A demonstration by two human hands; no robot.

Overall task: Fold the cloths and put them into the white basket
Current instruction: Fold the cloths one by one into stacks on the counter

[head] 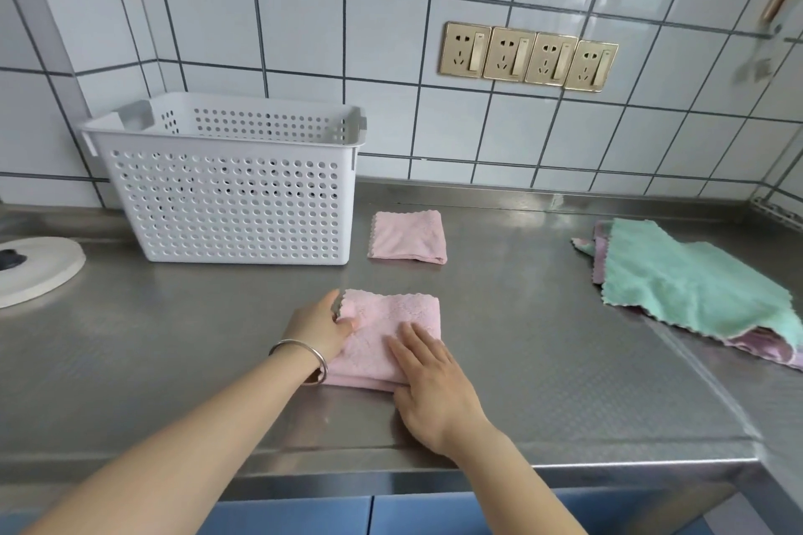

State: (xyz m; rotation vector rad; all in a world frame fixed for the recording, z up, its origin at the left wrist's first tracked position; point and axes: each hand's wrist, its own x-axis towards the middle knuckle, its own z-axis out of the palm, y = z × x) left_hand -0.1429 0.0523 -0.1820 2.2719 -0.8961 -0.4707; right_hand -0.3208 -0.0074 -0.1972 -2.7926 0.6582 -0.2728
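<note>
A folded pink cloth (391,319) lies on the steel counter near the front edge. My left hand (319,328) grips its left edge, thumb on top of the fabric. My right hand (432,387) presses flat on the cloth's right half with straight fingers. A second folded pink cloth (408,237) lies farther back, just right of the white perforated basket (230,204), which stands upright against the tiled wall. A green cloth (691,278) lies spread out at the right, on top of a purple-pink cloth (769,345).
A round white lid-like object (39,269) sits at the far left of the counter (543,339). Gold wall sockets (528,56) are on the tiles above. The counter's front edge runs just below my wrists, with blue cabinet fronts beneath.
</note>
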